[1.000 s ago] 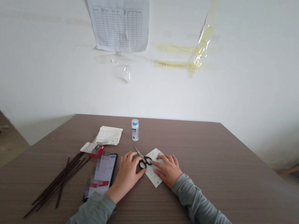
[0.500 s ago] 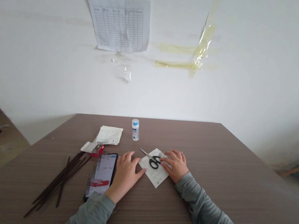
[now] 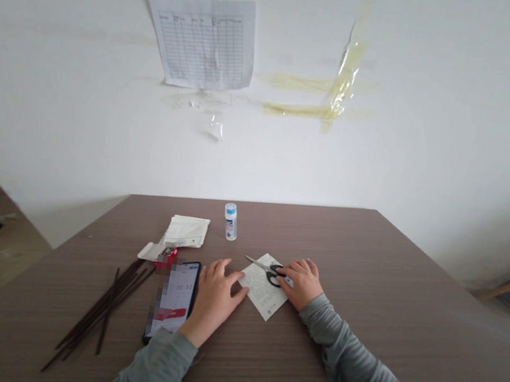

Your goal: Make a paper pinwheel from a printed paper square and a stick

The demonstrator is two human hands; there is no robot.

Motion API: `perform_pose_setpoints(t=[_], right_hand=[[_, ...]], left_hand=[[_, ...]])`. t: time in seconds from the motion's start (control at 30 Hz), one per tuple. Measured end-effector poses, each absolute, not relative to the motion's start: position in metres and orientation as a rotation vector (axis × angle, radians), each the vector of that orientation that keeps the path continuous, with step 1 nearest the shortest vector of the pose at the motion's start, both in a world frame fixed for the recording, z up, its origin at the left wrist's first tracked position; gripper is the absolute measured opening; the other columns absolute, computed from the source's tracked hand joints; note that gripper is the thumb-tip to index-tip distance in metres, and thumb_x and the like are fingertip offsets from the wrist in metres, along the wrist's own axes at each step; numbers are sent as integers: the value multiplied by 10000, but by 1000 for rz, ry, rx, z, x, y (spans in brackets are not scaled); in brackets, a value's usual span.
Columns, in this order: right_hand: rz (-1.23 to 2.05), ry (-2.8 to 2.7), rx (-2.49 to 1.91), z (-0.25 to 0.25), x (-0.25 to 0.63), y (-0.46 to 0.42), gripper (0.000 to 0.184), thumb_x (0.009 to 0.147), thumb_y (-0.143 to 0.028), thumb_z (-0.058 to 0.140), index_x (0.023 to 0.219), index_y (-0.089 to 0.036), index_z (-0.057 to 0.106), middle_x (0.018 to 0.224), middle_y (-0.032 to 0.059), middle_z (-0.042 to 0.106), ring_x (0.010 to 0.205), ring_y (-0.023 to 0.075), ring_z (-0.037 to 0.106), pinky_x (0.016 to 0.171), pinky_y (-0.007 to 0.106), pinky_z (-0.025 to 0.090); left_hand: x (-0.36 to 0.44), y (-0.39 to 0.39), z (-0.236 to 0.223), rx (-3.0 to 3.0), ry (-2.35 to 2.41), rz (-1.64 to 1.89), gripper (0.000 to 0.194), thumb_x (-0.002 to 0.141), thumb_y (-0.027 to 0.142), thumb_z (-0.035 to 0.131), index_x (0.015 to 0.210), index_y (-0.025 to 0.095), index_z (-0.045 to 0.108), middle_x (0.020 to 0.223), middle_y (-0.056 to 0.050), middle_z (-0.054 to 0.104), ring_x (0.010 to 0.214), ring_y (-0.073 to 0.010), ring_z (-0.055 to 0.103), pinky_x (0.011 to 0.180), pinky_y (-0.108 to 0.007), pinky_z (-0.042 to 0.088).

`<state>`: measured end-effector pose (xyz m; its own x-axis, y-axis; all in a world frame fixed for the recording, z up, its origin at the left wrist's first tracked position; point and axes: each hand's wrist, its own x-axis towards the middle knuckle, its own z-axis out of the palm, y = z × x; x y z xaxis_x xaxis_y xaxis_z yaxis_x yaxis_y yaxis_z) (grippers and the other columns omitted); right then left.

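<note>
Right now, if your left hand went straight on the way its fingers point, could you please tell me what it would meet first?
Ahead of the left hand, the first thing in line is probably the small white bottle, though this one view leaves the depth and exact line unclear.

Head-worn view looks forward and down over table (image 3: pixel 400 319) and wall (image 3: pixel 421 134).

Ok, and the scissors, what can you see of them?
The scissors have slim silvery blades, metal by the look, and two black loop handles, likely plastic. They look shut or nearly so. They lie over the sheet of printed paper, tip pointing far-left past its edge. The right hand's fingers are at the loops, partly covering them; grip unclear.
</note>
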<state>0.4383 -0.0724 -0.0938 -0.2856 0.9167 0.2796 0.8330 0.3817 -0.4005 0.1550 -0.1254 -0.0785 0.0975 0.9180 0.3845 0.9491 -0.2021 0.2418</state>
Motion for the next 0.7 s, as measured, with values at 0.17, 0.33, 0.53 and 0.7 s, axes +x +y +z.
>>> perform_pose_setpoints(t=[0.17, 0.33, 0.53, 0.7], right_hand=[[199, -2120, -1620, -89, 452, -69, 191, 1131, -308, 869, 1184, -357, 1045, 1313, 135, 989, 1445, 450, 808, 1477, 790, 431], [112, -2088, -1727, -91, 463, -66, 210, 1148, -331, 860, 1217, -371, 1055, 1312, 116, 972, 1481, 428, 779, 1485, 758, 410], [188, -2165, -1766, -84, 462, -64, 240, 1128, -333, 911, 1298, -414, 1059, 1347, 113, 960, 1490, 428, 754, 1478, 730, 429], [229, -2174, -1815, -78, 470, -60, 219, 1098, -303, 943, 1228, -428, 1068, 1315, 96, 957, 1478, 420, 741, 1460, 710, 433]], left_hand=[[156, -127, -73, -2295, -1977, -671, 280, 1081, 308, 973, 1347, 317, 1058, 1683, -207, 866, 1584, -518, 776, 1405, -775, 593], [158, -130, -68, -2295, -2007, -637, 298, 1093, 288, 966, 1377, 322, 1051, 1700, -187, 867, 1607, -492, 782, 1430, -750, 585], [159, -131, -68, -2293, -2004, -617, 277, 1088, 287, 974, 1356, 291, 1044, 1702, -204, 863, 1615, -513, 773, 1422, -777, 584], [159, -132, -65, -2301, -2016, -585, 276, 1102, 287, 962, 1367, 284, 1039, 1721, -209, 852, 1639, -516, 759, 1430, -779, 575]])
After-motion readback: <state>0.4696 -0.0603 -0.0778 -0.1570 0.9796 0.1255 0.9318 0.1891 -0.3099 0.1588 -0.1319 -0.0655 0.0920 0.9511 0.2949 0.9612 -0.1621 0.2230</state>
